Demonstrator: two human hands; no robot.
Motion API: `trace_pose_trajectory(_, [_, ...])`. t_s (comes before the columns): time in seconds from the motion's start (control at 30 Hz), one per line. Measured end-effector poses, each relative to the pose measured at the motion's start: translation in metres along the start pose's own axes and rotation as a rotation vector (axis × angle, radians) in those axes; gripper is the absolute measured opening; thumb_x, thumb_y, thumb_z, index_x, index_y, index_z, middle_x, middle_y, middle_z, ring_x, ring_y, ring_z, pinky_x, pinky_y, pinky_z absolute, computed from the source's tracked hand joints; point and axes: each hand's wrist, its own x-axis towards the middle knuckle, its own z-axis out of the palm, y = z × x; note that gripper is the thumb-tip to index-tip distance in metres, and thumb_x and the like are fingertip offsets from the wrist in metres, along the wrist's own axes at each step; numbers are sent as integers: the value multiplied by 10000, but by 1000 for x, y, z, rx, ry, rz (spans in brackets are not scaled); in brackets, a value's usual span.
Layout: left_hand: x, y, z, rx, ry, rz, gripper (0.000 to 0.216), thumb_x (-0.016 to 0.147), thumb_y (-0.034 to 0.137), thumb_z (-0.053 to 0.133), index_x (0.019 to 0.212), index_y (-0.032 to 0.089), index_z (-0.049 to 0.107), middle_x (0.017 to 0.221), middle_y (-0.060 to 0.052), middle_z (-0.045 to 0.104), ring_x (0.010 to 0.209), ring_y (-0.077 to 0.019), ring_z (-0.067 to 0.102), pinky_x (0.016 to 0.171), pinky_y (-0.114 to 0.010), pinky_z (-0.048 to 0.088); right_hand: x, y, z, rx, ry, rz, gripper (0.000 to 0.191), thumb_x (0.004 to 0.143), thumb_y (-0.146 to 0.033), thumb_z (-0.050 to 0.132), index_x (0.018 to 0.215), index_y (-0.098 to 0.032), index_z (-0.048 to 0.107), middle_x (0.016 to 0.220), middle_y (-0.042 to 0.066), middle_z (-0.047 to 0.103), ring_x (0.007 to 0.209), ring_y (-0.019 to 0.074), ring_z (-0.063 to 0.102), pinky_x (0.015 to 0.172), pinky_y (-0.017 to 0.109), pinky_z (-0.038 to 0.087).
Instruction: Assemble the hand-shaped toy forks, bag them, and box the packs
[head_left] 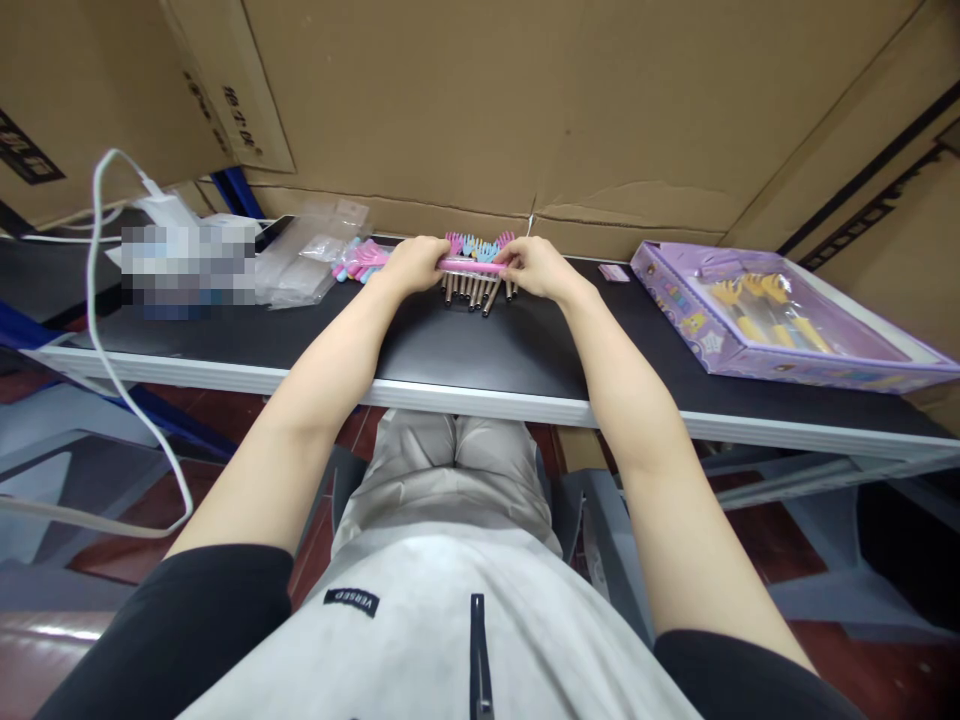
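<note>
- Right now, both hands are on one pink stick [472,266], held level above the table [472,350], near its far edge.
- Left hand [416,264] closed on one end, fingers wrapped, back of the hand up!
- Right hand [541,268] pinching the other end between thumb and fingers.
- Clear film shows along the stick; whether it wraps all the way round, I cannot tell.
- Just beyond and below, a row of scratchers [491,297]: pink, blue and yellow hand-shaped heads away from the body, metallic handles pointing back, dark tips.
- Over beside the left hand, a second bunch [366,256], pink and blue, and next to it clear bags [296,265] in a loose heap.
- Further left, a white charger [169,208], its cable [91,290] looping over the table's edge.
- Across to the right, a small pink card [614,272] lies flat, then a purple box [679,305] showing yellow scratchers [810,335].
- Brown cardboard [487,110] walls the back!
</note>
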Motion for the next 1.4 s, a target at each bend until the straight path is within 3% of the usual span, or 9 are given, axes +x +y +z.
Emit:
trace_pose_trajectory(0.13, [-1,4,-1,45,-5,26,280,922,149,609,1145,184,775,1165,-157,802,1125,-356,737,930,-390,521,1,0,3,129,13,17,110,849,-181,874,931,-141,813,823,56,743,860,206,710,940,372,577])
trace_pose_trajectory(0.37, [-2,12,-2,38,0,69,308,898,125,610,1150,176,779,1122,-168,806,1102,-365,751,898,-381,510,2,-3,8,235,26,-1,330,721,-331,1019,802,-179,737,758,37,726,819,202,705,810,319,611])
trace_pose_trajectory(0.87, [-2,14,-2,49,-9,79,287,889,119,616,1125,176,769,1162,-171,809,1130,-362,751,896,-375,514,3,-3,10,279,0,-28,335,689,-207,1016,781,-185,695,758,23,730,819,199,719,839,323,628])
trace_pose_trajectory(1.0, [-1,17,-1,47,-2,102,272,893,123,602,1090,191,776,1123,-155,811,1112,-354,752,893,-379,523,-3,-15,0,226,-6,16,243,751,-190,961,813,-172,727,786,35,737,859,203,712,873,317,596])
trace_pose_trajectory(1.13, [-2,21,0,12,36,152,304,846,86,606,1068,202,779,1075,-137,810,1103,-347,749,889,-378,526,-5,-20,-10,175,91,54,97,863,-187,848,892,-155,761,965,74,773,973,217,711,974,346,566])
trace_pose_trajectory(1.23, [-1,26,1,-12,45,205,301,817,70,616,1035,196,782,1033,-135,804,1084,-346,752,887,-379,523,-4,-18,-12,246,134,96,97,904,-194,837,915,-142,756,951,70,759,952,198,696,955,329,557])
trace_pose_trajectory(1.4, [-1,34,2,-22,42,289,284,854,63,601,1046,173,779,1063,-148,805,1103,-339,755,910,-380,515,-10,-20,-8,442,-60,228,282,862,-319,944,770,-158,732,681,3,680,685,139,626,752,263,543])
